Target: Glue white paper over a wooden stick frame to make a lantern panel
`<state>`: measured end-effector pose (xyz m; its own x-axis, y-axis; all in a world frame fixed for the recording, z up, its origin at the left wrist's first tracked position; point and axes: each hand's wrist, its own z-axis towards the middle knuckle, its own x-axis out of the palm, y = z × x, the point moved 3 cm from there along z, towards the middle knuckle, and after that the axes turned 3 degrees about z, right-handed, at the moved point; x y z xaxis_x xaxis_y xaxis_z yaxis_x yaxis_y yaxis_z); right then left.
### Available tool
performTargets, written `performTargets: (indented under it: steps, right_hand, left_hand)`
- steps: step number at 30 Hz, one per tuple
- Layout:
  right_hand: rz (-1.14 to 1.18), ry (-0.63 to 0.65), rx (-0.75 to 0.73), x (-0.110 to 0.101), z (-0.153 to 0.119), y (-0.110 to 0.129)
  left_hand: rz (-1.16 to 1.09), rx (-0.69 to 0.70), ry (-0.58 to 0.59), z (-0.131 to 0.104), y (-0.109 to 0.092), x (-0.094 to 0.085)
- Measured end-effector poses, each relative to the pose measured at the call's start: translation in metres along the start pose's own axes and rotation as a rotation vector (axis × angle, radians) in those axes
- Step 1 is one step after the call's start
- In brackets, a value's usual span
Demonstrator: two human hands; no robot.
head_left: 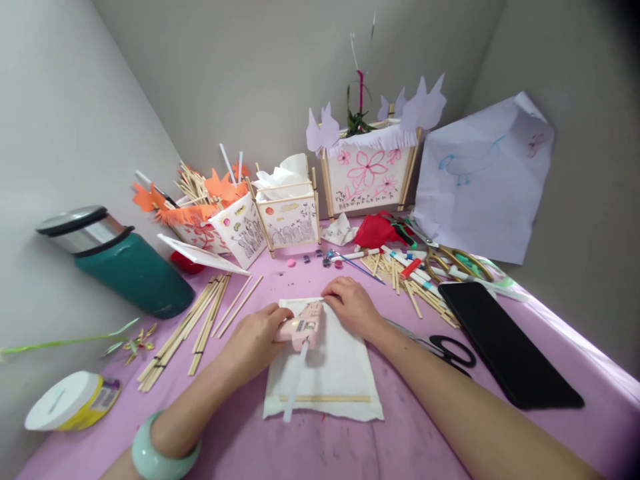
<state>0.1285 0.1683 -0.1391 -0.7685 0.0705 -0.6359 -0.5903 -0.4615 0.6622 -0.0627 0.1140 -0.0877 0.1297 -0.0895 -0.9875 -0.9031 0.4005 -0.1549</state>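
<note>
My left hand (257, 339) is closed round the handle of a pale pink glue gun (303, 328). A translucent glue stick (296, 387) pokes out of its back end toward me. The gun's nose points to the far edge of a white sheet panel (337, 373) lying flat on the table, with a thin wooden stick (333, 399) along its near edge. At the panel's far right corner, my right hand (351, 303) has its fingertips pressed down on the edge. What lies under those fingertips is hidden.
Bundled sticks (185, 327) and a teal tumbler (130, 267) lie left, near a white-lidded tub (75, 400). Rightward are black-handled scissors (450, 350), a black phone (505, 343) and scattered markers (415, 270). Decorated boxes (290, 220) stand behind.
</note>
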Motion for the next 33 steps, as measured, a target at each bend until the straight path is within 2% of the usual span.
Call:
performTargets:
  steps: [13,33]
  right_hand:
    - [0.024,0.004,0.014,-0.0013,0.0000,-0.0003]
    - [0.031,0.006,0.021,-0.0003,0.0006,-0.0031]
  left_hand:
    - [-0.033,0.038,0.046,0.0077,-0.0001,0.0041]
    - [-0.091,0.027,0.029,0.0094,0.0013,0.0016]
